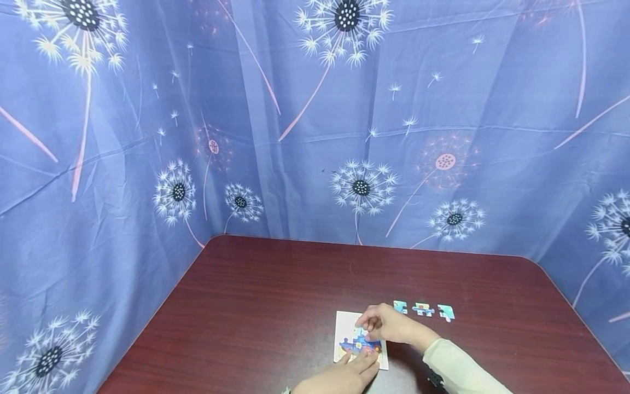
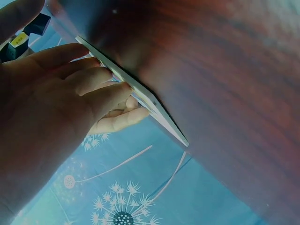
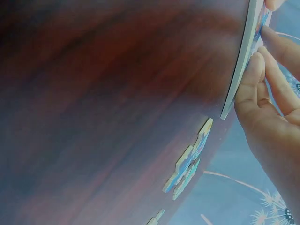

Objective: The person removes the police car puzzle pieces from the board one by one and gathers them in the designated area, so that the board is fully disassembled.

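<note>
Your left hand [image 1: 339, 376] lies loosely extended on the near edge of the puzzle board [image 1: 342, 322] on the table [image 1: 256, 295], so a sideways push from your bent-fingered right hand [image 1: 391, 326], its grip unclear, could dislodge the blue pieces [image 1: 358, 344].

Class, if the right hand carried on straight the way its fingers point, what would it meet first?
Most likely the puzzle board, with puzzle pieces lying on it: in the head view the right hand points left and down at it. It looks very near or already touching; depth is unclear.
</note>
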The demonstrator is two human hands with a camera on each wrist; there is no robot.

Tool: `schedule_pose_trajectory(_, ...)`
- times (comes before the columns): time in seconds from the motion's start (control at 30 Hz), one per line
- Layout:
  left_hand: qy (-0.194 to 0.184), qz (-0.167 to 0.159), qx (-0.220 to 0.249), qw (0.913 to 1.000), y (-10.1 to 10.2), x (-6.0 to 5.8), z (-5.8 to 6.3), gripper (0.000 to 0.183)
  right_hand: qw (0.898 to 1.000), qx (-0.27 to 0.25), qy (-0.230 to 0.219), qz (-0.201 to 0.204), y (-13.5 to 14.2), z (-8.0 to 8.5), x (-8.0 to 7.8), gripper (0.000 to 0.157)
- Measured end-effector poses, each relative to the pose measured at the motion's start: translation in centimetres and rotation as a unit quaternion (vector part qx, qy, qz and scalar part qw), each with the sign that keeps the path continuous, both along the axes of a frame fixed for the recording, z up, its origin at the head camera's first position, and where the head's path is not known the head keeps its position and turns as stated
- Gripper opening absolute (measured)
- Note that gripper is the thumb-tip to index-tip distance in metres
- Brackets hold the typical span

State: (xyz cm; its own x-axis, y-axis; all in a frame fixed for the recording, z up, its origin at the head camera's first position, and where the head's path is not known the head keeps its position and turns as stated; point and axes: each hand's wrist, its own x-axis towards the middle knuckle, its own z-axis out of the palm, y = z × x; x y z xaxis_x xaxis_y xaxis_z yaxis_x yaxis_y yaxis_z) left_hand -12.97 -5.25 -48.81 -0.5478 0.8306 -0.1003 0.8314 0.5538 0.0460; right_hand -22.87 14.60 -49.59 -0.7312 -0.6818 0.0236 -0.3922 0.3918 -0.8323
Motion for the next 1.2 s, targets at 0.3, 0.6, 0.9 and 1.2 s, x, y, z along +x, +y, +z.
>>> schedule_pose_trajectory(0.3, -0.006, -0.005, 0.005, 1.0000, -0.01, 0.12, 0.32, 0.064, 1.000, -0.003, 0.002, -0.009, -0.11, -0.22, 0.03, 0.026)
schedule_pose_trajectory(0.6, -0.019, 0.000, 0.012, 0.9998, 0.27, 0.00, 0.34, 0.061, 1.000, -0.006, 0.003, -0.011, -0.19, -0.12, 0.16, 0.025)
schedule_pose_trajectory(0.9, -0.031, -0.005, 0.016, 0.9994, 0.25, -0.07, 0.45, 0.063, 1.000, -0.019, -0.009, -0.014, -0.19, 0.33, 0.34, 0.025)
schedule_pose_trajectory(1.2, -0.038, 0.002, 0.016, 0.9992, 0.27, -0.20, 0.40, 0.064, 0.999, -0.024, -0.014, -0.021, -0.24, 0.30, 0.41, 0.027)
